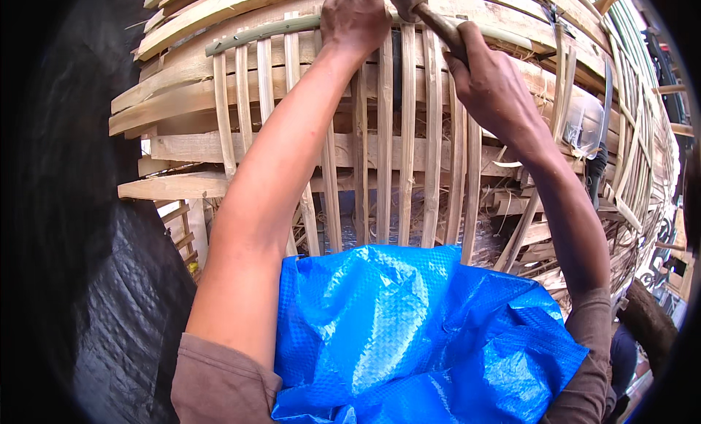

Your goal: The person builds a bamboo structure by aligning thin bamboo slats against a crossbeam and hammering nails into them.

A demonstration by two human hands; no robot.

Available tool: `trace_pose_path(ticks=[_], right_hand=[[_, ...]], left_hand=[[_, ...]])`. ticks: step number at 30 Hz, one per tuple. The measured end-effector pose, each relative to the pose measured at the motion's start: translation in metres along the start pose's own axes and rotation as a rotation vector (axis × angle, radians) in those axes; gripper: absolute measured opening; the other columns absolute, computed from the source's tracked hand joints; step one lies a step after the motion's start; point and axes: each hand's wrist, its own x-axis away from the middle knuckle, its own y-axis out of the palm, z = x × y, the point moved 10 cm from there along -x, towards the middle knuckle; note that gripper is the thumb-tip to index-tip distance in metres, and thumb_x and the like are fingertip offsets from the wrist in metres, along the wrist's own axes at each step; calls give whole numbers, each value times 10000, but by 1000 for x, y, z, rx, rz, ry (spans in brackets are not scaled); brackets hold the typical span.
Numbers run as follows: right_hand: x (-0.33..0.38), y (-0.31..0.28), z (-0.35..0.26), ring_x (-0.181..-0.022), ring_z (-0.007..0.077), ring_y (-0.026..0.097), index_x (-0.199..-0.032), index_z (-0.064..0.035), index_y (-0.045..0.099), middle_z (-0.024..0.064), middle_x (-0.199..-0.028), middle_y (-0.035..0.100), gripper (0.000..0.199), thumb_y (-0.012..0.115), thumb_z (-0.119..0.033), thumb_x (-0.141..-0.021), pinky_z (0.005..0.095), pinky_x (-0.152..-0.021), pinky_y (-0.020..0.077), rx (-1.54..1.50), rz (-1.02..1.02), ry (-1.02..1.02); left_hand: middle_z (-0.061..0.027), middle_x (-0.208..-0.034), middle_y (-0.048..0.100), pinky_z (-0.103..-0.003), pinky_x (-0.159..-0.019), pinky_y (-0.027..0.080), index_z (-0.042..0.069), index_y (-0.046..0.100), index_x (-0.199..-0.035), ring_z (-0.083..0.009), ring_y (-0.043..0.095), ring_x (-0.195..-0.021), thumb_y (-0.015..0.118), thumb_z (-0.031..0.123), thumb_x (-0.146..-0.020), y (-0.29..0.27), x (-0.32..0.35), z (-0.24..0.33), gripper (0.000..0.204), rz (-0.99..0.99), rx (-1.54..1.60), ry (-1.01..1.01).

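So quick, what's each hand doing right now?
Left hand: pressed on the bamboo frame; whether it grips cannot be told.
Right hand: closed around a hammer handle.

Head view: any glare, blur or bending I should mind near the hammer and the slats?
Head view: sunlit glare on the blue tarp; bamboo slats bow toward the rim; the hammer in the right hand is cropped at the top; the left edge is dark.

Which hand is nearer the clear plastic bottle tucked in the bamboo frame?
Right. The right hand grips a hammer handle just left of the clear plastic bottle. The left hand rests on the bamboo slats farther left, well apart from it.
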Motion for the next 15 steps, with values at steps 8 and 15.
trace_pose_path(ticks=[8, 15], right_hand=[[-1, -17, -20, -484, 324, 556, -1054, -23, 461, 186, -625, 571, 114, 502, -123, -1017, 464, -488, 438, -153, 196, -129], [7, -41, 3, -584, 419, 591, -1076, 21, 456, 268, -691, 607, 265, 526, -225, -1008, 510, -592, 452, -51, 81, 65]], left_hand=[[-219, -966, 626, -522, -843, 488, 22, 503, -1021, -406, 617, -950, 541, 107, -890, -4, 7, -7, 161, -68, 37, 11], [-133, -890, 620, -468, -739, 531, 65, 484, -1046, -300, 642, -820, 412, 85, -947, -2, 7, -8, 124, -80, -52, 73]])
